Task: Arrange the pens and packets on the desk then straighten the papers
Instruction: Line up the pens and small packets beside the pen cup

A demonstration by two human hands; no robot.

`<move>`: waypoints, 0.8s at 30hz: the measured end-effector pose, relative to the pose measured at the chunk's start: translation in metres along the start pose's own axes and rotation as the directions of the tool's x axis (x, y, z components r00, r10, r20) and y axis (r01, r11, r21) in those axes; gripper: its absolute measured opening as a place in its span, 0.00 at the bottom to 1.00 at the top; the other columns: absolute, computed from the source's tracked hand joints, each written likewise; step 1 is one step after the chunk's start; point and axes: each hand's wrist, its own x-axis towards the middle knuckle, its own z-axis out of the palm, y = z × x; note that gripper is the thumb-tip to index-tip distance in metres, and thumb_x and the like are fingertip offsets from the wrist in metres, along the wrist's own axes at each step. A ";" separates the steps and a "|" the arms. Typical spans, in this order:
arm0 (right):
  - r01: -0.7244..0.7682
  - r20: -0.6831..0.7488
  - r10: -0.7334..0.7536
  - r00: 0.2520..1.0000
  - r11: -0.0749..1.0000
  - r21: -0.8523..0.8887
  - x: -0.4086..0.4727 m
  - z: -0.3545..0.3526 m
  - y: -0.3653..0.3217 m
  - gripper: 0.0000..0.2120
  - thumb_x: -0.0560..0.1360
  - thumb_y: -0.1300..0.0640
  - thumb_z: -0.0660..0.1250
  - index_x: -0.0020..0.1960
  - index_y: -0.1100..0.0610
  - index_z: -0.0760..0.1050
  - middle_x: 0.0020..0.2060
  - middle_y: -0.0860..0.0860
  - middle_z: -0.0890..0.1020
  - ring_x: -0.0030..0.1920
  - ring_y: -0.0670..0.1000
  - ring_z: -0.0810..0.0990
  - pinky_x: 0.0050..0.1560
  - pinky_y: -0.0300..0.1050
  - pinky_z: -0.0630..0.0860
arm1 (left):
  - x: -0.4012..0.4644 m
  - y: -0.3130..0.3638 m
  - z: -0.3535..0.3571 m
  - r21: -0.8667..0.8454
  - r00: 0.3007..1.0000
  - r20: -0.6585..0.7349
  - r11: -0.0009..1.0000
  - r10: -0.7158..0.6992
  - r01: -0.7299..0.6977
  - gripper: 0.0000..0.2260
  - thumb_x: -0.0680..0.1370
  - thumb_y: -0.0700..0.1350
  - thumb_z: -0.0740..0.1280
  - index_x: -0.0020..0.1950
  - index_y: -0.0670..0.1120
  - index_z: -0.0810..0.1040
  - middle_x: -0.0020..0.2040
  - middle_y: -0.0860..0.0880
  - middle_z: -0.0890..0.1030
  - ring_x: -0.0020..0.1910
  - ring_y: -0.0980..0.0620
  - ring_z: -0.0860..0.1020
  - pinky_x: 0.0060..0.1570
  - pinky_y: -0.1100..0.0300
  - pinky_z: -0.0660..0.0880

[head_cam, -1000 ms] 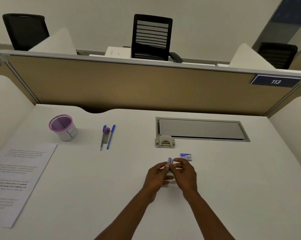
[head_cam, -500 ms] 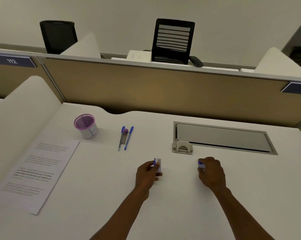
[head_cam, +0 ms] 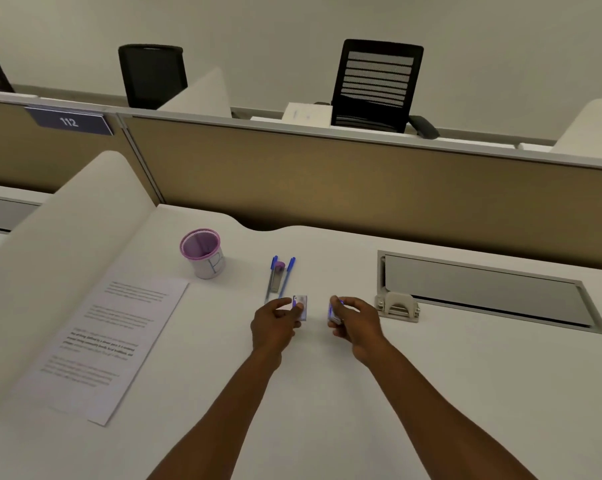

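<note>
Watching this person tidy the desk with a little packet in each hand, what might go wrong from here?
The left hand sets its packet close to the blue pens; a nudge might knock them out of line. The right hand pinches its packet by the fingertips, so it may slip. The paper lies askew near the desk's edge.

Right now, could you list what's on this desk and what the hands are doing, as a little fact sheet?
left hand: holding small packet
right hand: holding second packet
pens: two blue, side by side, just beyond left hand
cup: purple-rimmed, upright, far left
paper: printed sheet, left edge of desk
</note>
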 end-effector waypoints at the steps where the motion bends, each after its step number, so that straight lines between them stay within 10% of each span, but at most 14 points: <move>1: -0.002 -0.005 0.002 1.000 1.000 0.005 0.006 0.012 -0.001 0.08 0.73 0.56 0.75 0.51 0.57 0.80 0.41 0.58 0.84 0.35 0.54 0.84 0.33 0.45 0.81 | 0.004 0.002 0.002 0.034 0.999 -0.033 0.999 0.008 -0.007 0.10 0.73 0.49 0.76 0.52 0.49 0.82 0.40 0.46 0.86 0.35 0.52 0.85 0.35 0.58 0.80; 9: 0.089 -0.160 -0.160 0.974 0.921 -0.379 0.060 0.061 0.001 0.14 0.74 0.59 0.73 0.60 0.52 0.81 0.61 0.53 0.81 0.58 0.55 0.81 0.57 0.48 0.80 | 0.042 0.013 0.027 0.243 0.965 -0.230 0.968 0.128 -0.070 0.11 0.72 0.47 0.76 0.48 0.42 0.82 0.44 0.44 0.85 0.40 0.47 0.84 0.47 0.54 0.82; 24: 0.147 -0.230 -0.359 0.905 0.769 -0.622 0.084 0.076 0.008 0.14 0.71 0.53 0.77 0.54 0.58 0.82 0.51 0.54 0.85 0.50 0.54 0.83 0.53 0.49 0.81 | 0.064 0.012 0.033 0.520 0.955 -0.155 0.843 0.252 -0.138 0.14 0.76 0.49 0.72 0.57 0.41 0.83 0.50 0.44 0.85 0.47 0.48 0.83 0.44 0.63 0.74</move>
